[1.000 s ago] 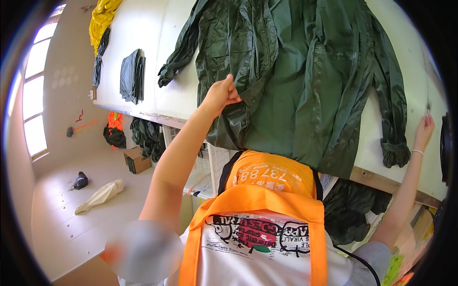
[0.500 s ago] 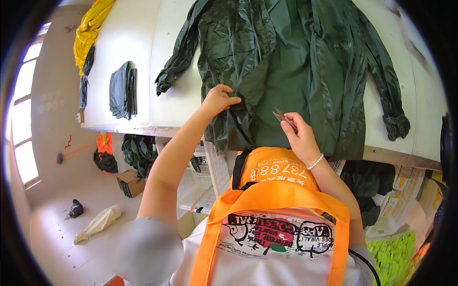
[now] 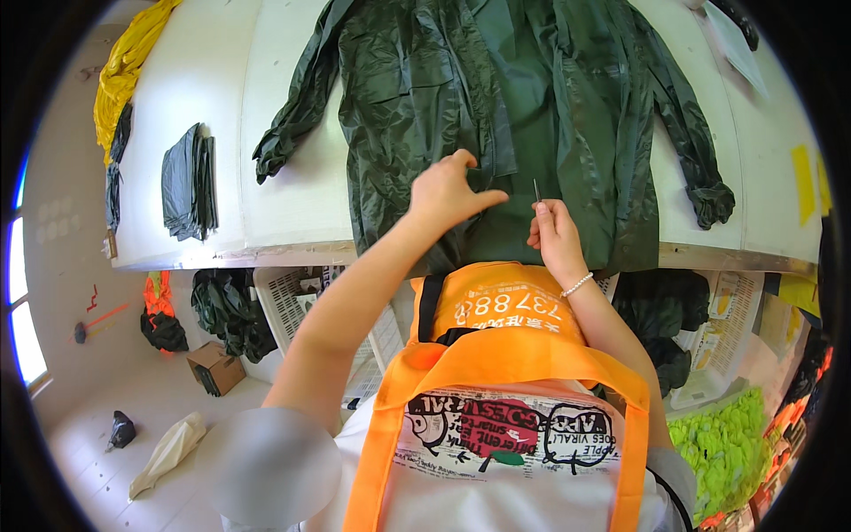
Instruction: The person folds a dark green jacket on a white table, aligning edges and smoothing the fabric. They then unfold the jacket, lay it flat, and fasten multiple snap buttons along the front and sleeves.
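Observation:
A dark green, shiny rain jacket (image 3: 399, 115) lies spread on the white table, its sleeves out to both sides and its front flaps parted. My left hand (image 3: 443, 193) is over the lower middle of the jacket, beside the edge of the left flap. Its thumb and fingers are apart, with nothing visible between them. My right hand (image 3: 557, 238), with a beaded bracelet at the wrist, is closed round small thread snips (image 3: 536, 190). Their pointed tip stands up above the fingers, over the jacket's plain inner cloth.
A folded dark stack (image 3: 188, 184) and yellow cloth (image 3: 128, 62) lie to the left on the table (image 3: 292, 199). Under its front edge are white baskets (image 3: 282, 306) and dark garments (image 3: 232, 310). A cardboard box (image 3: 217, 368) stands on the floor; lime-green cloth (image 3: 722, 452) is piled at lower right.
My left hand has come off the flap's edge and moved right, its thumb and fingers spreading. The snips now point more upright in my right hand. The view has shifted slightly.

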Tool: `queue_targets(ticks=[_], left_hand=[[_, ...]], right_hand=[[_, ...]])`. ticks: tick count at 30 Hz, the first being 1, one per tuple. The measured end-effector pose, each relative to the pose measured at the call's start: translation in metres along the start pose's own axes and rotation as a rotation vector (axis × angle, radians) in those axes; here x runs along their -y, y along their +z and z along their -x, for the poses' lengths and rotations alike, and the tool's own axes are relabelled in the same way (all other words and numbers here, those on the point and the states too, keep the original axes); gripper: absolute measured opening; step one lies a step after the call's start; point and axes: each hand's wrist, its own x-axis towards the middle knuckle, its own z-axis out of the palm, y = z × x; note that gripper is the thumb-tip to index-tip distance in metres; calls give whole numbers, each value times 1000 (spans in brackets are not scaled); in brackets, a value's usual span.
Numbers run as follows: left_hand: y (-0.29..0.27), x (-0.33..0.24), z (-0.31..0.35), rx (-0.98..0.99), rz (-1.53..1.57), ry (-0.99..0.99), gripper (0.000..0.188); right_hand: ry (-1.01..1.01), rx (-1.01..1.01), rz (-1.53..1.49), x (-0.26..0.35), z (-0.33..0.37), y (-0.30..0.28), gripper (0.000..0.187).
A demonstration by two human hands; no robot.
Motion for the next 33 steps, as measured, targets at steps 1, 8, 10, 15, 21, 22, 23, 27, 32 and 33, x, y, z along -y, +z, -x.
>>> queue_targets(ticks=[1, 8, 10, 15, 21, 22, 23, 27, 32, 33], left_hand=[[11, -9, 2, -107, -34, 56, 64], [35, 0, 11, -313, -38, 123, 20], [28, -1, 20, -398, -6, 145, 16], [23, 9, 35, -549, 202, 37, 14], [8, 26, 48, -689, 257, -176, 15], [8, 36, 50, -719, 195, -168, 15], [8, 45, 52, -747, 133, -161, 14], [6, 62, 62, -774, 59, -98, 11], [10, 64, 69, -791, 80, -120, 9], [10, 61, 69, -780, 81, -140, 9]], right_hand=[[9, -5, -1, -1, 0, -3, 27], [-108, -22, 72, -5, -17, 10, 24], [-167, -3, 121, -1, -15, 15, 24], [-164, 148, 135, 15, -13, 20, 26], [-94, 384, 213, 37, -24, 35, 25], [-240, 357, 275, 36, -28, 42, 23], [-386, 328, 334, 32, -33, 49, 21], [-639, 180, 463, 42, -35, 79, 18], [-896, 252, 787, 51, -45, 87, 21], [-936, 244, 803, 51, -45, 89, 20]])
